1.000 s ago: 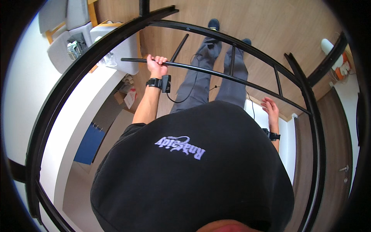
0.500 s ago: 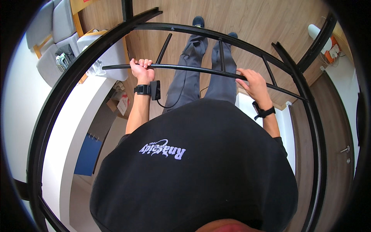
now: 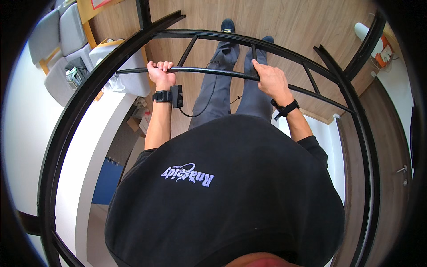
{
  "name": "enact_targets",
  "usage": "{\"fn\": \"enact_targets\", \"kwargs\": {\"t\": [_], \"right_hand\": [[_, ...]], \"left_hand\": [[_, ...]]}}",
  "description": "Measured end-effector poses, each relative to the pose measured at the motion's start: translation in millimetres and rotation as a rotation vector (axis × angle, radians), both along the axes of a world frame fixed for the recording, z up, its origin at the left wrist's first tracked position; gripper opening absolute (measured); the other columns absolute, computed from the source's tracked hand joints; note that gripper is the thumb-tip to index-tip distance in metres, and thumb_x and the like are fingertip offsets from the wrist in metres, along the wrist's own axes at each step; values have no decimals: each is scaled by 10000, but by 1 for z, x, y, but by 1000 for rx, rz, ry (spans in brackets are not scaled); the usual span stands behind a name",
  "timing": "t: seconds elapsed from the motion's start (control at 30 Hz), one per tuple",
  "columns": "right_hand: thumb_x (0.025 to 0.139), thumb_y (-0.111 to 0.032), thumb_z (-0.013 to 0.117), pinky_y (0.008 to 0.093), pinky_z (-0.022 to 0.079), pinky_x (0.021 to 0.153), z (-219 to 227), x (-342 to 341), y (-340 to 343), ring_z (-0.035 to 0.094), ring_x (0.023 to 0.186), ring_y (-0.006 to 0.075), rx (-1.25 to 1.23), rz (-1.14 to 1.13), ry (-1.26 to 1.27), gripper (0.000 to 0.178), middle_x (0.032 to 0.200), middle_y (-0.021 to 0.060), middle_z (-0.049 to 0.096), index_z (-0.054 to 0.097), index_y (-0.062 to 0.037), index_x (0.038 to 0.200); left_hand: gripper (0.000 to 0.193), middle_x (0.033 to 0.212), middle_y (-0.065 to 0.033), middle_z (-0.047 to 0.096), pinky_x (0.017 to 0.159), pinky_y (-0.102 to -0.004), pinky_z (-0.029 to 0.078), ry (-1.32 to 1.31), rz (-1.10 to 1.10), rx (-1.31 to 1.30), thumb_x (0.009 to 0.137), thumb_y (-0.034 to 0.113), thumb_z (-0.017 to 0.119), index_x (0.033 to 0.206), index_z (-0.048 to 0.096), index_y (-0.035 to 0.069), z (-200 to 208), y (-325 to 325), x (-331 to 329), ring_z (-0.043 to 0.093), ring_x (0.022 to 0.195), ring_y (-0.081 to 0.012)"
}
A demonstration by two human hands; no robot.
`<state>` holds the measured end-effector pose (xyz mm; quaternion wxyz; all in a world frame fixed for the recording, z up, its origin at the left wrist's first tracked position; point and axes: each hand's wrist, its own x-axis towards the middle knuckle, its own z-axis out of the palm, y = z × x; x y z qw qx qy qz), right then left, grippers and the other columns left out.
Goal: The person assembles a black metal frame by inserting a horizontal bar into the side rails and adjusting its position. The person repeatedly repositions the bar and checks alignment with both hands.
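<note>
A black metal rail (image 3: 213, 72) with short crossbars runs across in front of me, inside a large black metal frame (image 3: 53, 164). My left hand (image 3: 161, 74) is closed around the rail near its left end, which meets the frame's left side. Further right, my right hand (image 3: 272, 82) is wrapped over the same rail, its index finger stretched along a middle crossbar (image 3: 254, 52). The left crossbar (image 3: 188, 50) reaches from the rail to the curved far beam (image 3: 209, 34); whether it is fixed there I cannot tell.
Grey cushioned chairs (image 3: 73, 26) stand at the far left, beside a white ledge (image 3: 95, 129). To the right are a brown door (image 3: 391, 133) and an orange-and-white item with cables (image 3: 383, 57). Wood flooring (image 3: 293, 20) lies beyond the frame.
The rail's left end has moved up and away to the frame's side, and the left crossbar now meets the far beam. My right hand has slid left to the middle crossbar.
</note>
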<state>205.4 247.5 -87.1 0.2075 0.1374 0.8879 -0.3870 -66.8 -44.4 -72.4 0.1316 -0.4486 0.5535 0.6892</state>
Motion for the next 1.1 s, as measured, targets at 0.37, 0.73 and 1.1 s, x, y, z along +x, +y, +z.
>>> {"fn": "enact_targets", "kwargs": {"t": [0.37,0.73,1.1], "right_hand": [[798,8,686,480,572,884,1,2,6,702,1024,384,-103,18,-58,514,1258,118,720,701,-126,1294],[945,-664,686,549,395,1199,-71,-20,51,371,1519,446,-1176,-568,-599,1065,1733,180,249,192,-82,1688],[1069,-81,567,489,646,802,-155,-49,24,760,945,300,-1226,-755,-1063,117,1064,186,754,576,27,1111]], "left_hand": [[319,571,15,328,509,-340,326,22,-7,-44,1063,305,476,783,397,177,0,2,1,267,463,-139],[318,577,13,280,476,-324,301,-8,75,-205,1014,283,492,761,340,164,0,12,-3,262,452,-142],[321,562,12,266,473,-331,276,-6,35,-161,1032,282,488,776,331,169,2,13,0,254,453,-151]]}}
